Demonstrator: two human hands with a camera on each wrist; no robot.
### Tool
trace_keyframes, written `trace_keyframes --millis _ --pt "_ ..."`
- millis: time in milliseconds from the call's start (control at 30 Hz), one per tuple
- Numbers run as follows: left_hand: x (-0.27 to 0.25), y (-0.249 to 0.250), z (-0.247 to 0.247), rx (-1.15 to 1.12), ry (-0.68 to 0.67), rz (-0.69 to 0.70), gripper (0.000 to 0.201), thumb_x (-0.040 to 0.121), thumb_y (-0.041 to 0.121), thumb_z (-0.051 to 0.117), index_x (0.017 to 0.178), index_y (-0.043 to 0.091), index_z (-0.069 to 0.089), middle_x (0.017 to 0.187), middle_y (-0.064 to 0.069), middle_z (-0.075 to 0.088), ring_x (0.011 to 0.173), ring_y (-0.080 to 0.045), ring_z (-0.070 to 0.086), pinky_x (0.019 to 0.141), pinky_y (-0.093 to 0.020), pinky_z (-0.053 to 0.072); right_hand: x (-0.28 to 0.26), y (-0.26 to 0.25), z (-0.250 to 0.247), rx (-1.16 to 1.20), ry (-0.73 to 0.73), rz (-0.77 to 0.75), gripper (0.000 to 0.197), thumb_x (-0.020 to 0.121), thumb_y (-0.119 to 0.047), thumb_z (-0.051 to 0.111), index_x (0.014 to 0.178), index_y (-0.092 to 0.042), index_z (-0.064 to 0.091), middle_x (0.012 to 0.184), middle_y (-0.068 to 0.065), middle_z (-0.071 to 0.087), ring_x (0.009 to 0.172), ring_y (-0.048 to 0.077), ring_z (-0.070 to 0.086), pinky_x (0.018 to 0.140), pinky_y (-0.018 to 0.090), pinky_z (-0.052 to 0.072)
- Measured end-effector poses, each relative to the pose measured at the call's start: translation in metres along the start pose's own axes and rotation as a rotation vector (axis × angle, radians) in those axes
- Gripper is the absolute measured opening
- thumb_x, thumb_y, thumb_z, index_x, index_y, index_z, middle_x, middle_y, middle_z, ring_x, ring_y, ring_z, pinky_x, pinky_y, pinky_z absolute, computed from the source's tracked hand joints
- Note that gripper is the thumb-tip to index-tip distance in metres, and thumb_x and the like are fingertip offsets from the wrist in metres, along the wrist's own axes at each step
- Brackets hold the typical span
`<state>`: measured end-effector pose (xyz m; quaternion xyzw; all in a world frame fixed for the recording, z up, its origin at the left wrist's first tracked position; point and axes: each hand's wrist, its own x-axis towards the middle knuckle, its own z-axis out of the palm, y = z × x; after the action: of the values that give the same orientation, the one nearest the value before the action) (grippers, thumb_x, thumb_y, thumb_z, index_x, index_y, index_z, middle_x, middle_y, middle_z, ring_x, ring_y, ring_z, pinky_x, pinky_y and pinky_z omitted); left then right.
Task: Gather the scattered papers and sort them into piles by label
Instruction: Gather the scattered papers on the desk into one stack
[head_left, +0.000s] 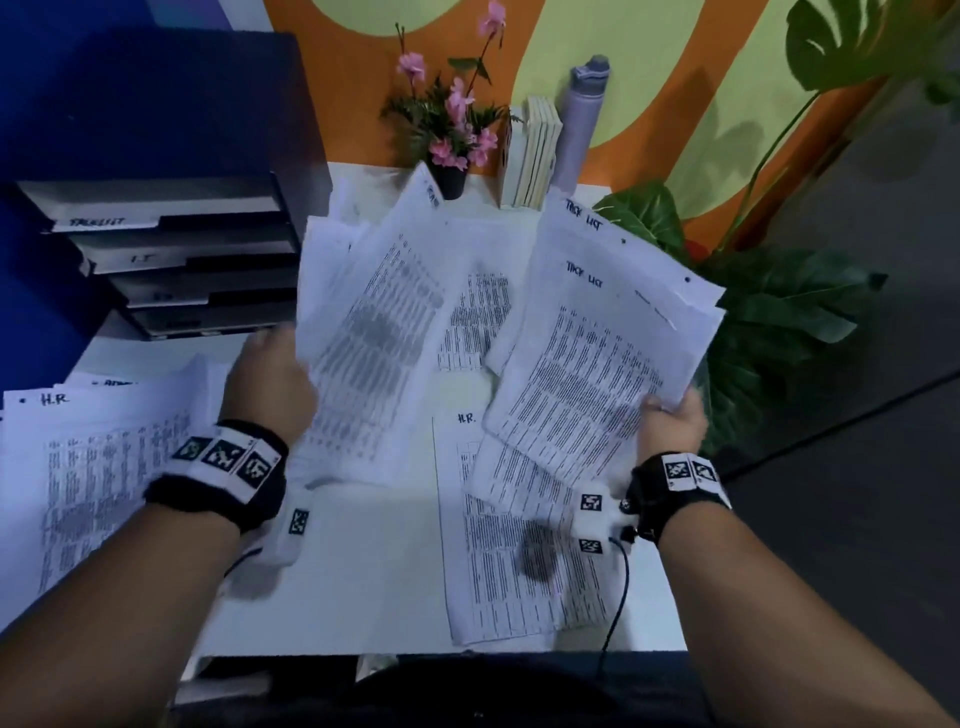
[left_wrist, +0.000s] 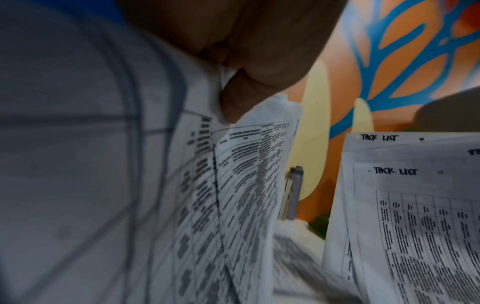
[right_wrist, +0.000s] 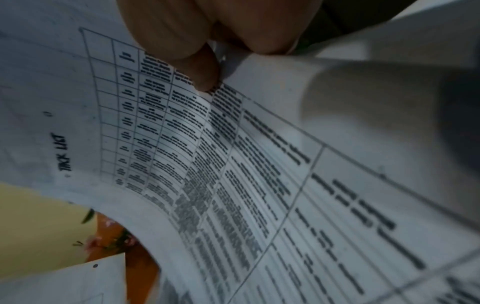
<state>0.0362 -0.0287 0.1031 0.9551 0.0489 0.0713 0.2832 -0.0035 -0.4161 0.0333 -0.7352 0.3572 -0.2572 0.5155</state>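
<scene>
Sorting is partway: your right hand (head_left: 672, 421) pinches the Task List sheets (head_left: 602, 353), your left hand (head_left: 272, 376) grips unsorted papers (head_left: 363, 338); H.R. pile (head_left: 93, 467) lies left on the desk (head_left: 363, 571), more loose.

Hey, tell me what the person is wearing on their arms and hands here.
Both forearms are bare, with no sleeves. Each wrist carries a black band topped with white tiles printed with black-and-white square codes. A white block with the same codes hangs under each wrist; the right one trails a thin black cable. The left hand and right hand are bare.
</scene>
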Motion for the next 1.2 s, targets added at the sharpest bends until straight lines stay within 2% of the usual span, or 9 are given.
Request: trace_keyframes --millis 133,267,433,567,700,800,933,1100,1200 --pt "0.003 0.037 -0.038 0.068 0.142 0.104 0.012 0.091 -0.003 0.044 0.100 -0.005 0.051 0.105 -0.026 0.049 0.084 -0.037 0.048 0.068 -0.040 0.034 0.013 -0.021 -0.004 0.062 -0.060 0.057 0.016 0.089 0.000 0.056 0.104 -0.005 0.061 0.081 0.005 0.055 0.071 0.016 0.050 0.048 0.010 0.040" --pt "-0.002 0.041 -0.044 -0.281 0.156 0.008 0.017 0.091 0.009 0.053 0.107 0.006 0.057 0.104 -0.009 0.060 0.090 -0.025 0.056 0.075 -0.030 0.040 0.013 -0.004 -0.016 -0.140 -0.168 0.229 0.015 0.086 -0.003 0.058 0.099 -0.008 0.064 0.086 0.010 0.061 0.080 0.028 0.061 0.068 0.026 0.041" --pt "-0.038 0.020 0.028 -0.759 -0.279 -0.271 0.029 0.085 0.007 0.065 0.112 0.014 0.063 0.107 -0.007 0.069 0.098 -0.027 0.065 0.091 -0.042 0.050 0.011 0.030 -0.036 -0.241 -0.141 0.359 0.024 0.086 0.001 0.056 0.109 0.003 0.063 0.091 0.015 0.059 0.085 0.031 0.060 0.072 0.031 0.042" --pt "-0.071 -0.005 0.102 -0.612 -0.595 -0.535 0.039 0.075 0.009 0.069 0.113 0.002 0.062 0.106 -0.018 0.067 0.100 -0.036 0.064 0.096 -0.051 0.048 0.020 0.039 -0.044 -0.480 -0.179 0.374 0.023 0.087 -0.006 0.054 0.106 0.004 0.062 0.098 0.020 0.061 0.082 0.030 0.056 0.070 0.032 0.042" --pt "-0.091 -0.009 0.135 -0.541 -0.724 -0.617 0.056 0.055 0.026 0.065 0.105 -0.001 0.065 0.103 -0.023 0.069 0.095 -0.036 0.067 0.088 -0.055 0.053 0.030 0.041 -0.042 -0.828 -0.253 0.342 0.035 0.091 -0.016 0.050 0.123 -0.003 0.053 0.123 0.018 0.052 0.115 0.034 0.053 0.096 0.036 0.042" --pt "-0.093 0.002 0.139 -0.588 -0.731 -0.617 0.037 0.056 0.034 0.065 0.089 0.016 0.067 0.103 -0.012 0.071 0.097 -0.030 0.067 0.095 -0.048 0.050 0.031 0.040 -0.038 -0.867 -0.259 0.312 0.021 0.086 -0.011 0.050 0.106 -0.005 0.054 0.115 0.019 0.054 0.098 0.035 0.057 0.085 0.034 0.049" --pt "-0.091 0.010 0.146 -0.648 -0.783 -0.606 0.058 0.058 0.041 0.069 0.110 0.017 0.060 0.112 -0.006 0.067 0.106 -0.028 0.063 0.100 -0.048 0.046 0.018 0.041 -0.038 -0.602 -0.276 0.270 0.007 0.087 -0.004 0.051 0.092 -0.007 0.055 0.086 0.013 0.058 0.068 0.025 0.054 0.062 0.025 0.040" --pt "-0.085 0.017 0.145 -0.567 -0.656 -0.530 0.046 0.058 0.024 0.061 0.103 0.011 0.065 0.101 -0.014 0.071 0.095 -0.031 0.067 0.092 -0.048 0.052 0.011 0.041 -0.034 -0.544 -0.243 0.219 0.021 0.087 -0.002 0.044 0.101 -0.011 0.057 0.096 0.011 0.059 0.080 0.025 0.055 0.070 0.025 0.042" --pt "-0.077 0.012 0.128 -0.448 -0.618 -0.522 0.039 0.072 0.016 0.064 0.109 0.006 0.061 0.098 -0.017 0.068 0.090 -0.031 0.065 0.079 -0.035 0.053 0.009 0.023 -0.037 -0.465 -0.064 0.064 0.022 0.090 -0.003 0.044 0.103 -0.007 0.062 0.085 0.012 0.059 0.075 0.033 0.060 0.064 0.028 0.045"
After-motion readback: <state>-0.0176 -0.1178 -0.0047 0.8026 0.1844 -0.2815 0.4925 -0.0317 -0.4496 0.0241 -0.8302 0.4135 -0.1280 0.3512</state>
